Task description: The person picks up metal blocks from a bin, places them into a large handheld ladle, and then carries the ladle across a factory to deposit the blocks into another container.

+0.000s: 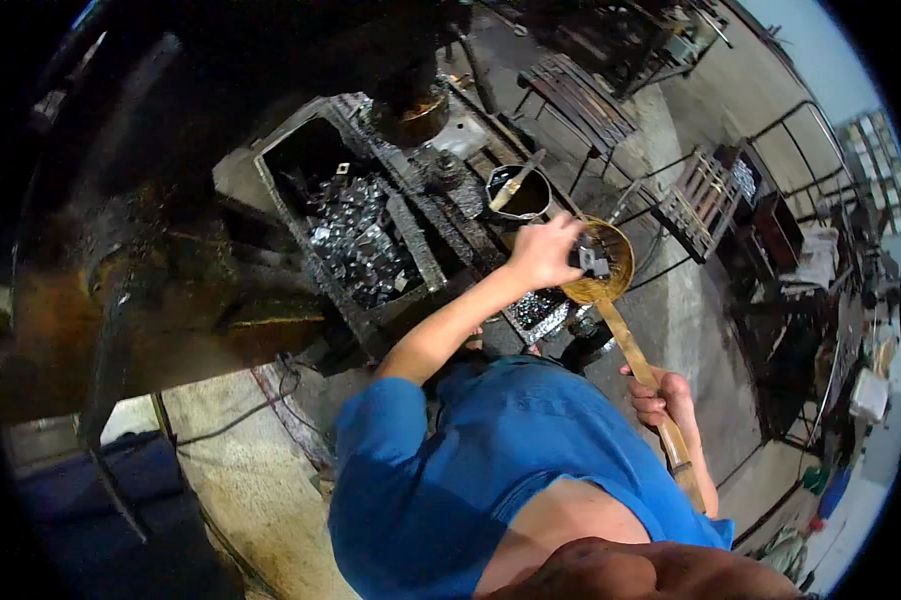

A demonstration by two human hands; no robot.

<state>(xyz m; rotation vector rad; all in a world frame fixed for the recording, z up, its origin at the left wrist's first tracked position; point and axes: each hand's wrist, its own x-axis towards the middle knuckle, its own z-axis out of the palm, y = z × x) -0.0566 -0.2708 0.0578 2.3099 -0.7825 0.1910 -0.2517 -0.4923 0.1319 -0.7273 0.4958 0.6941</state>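
My right hand [661, 399] is wrapped round the long wooden handle [627, 340] of a round, yellowish wicker scoop [619, 246]. The scoop lies at the far end of that handle. At its left rim is my left hand [551, 254], its fingers and thumb curled about small grey metal pieces [594, 262]. Part of this grip is hidden by the hand itself. Just beyond my left hand stands a dark bucket [531, 198] with a wooden-handled brush [511, 188] in it.
To the left, an oily metal trough [316, 245] holds a heap of shiny metal pieces [356, 240]. More small pieces lie in a tray [538, 312] below my left forearm. A slatted bench [578, 103] and a slatted rack [699, 205] stand farther off. Dark machinery fills the left side.
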